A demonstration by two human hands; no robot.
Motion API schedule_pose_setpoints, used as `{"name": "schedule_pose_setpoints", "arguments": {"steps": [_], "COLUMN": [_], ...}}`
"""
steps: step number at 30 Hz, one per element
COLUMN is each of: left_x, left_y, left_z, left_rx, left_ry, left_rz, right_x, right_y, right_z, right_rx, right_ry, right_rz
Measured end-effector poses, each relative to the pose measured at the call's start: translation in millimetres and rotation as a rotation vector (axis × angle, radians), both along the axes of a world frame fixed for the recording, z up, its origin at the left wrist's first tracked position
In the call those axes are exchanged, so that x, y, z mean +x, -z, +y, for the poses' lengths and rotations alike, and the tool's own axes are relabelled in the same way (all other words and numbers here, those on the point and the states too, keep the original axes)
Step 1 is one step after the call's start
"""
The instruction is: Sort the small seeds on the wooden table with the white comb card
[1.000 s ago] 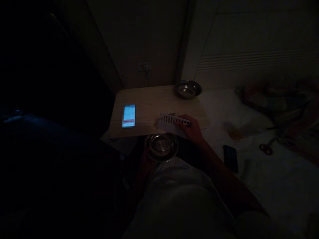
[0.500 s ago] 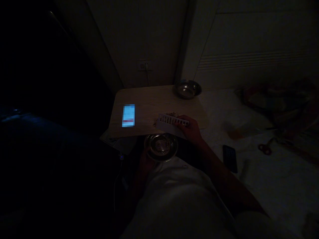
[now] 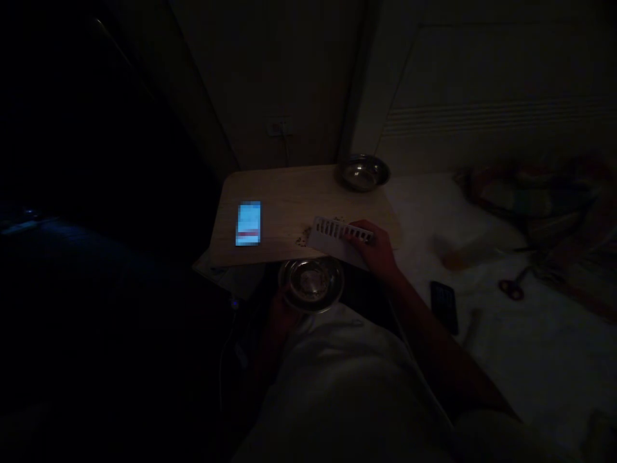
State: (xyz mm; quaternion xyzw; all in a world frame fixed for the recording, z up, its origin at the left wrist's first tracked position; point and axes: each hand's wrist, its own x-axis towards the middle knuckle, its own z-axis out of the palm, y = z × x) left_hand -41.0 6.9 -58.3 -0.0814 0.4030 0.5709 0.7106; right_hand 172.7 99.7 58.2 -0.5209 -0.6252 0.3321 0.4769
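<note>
My right hand [image 3: 376,247] is closed around a flat white piece with a row of slots [image 3: 332,241], held over the front of a small wooden table [image 3: 279,186]. Small dark crumbs [image 3: 302,239] lie on the wood at its left end, and a few more show behind it. Just below the table's front edge, my left hand [image 3: 284,312] grips a shiny metal bowl [image 3: 335,292] by its left side. Some small bits seem to lie inside the bowl. The left fingers are partly hidden in the dark.
A second metal bowl [image 3: 364,173] stands at the table's back right corner, and a lit phone [image 3: 248,224] lies at its left. On the white bedding to the right are a dark phone [image 3: 444,307] and red-handled scissors [image 3: 511,289]. A wall socket [image 3: 278,126] holds a plug.
My right hand has shifted slightly right with the slotted white piece, uncovering more crumbs at its left end. The left hand and its bowl stay almost where they were.
</note>
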Motion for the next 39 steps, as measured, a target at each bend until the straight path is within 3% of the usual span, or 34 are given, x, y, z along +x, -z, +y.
{"name": "schedule_pose_setpoints", "arguments": {"steps": [10,19,29,39], "left_x": [1,1,-1,0], "left_y": [-9.1,-3.8,-5.2,-1.2], "left_z": [1,1,3,1], "left_rx": [0.029,0.007,-0.046,-0.004], "left_ry": [0.044,0.010,0.011,0.022], "left_rz": [-0.045,-0.058,-0.061,-0.064], "right_x": [-12,-4,-2,4], "right_y": [2.3,-0.7,5.1,2.1], "right_z": [-2,0,1,-1], "right_rx": [-0.004,0.041,0.066,0.096], "right_ry": [-0.060,0.039,0.041,0.069], "right_rz": [-0.010,0.007,-0.008,-0.080]}}
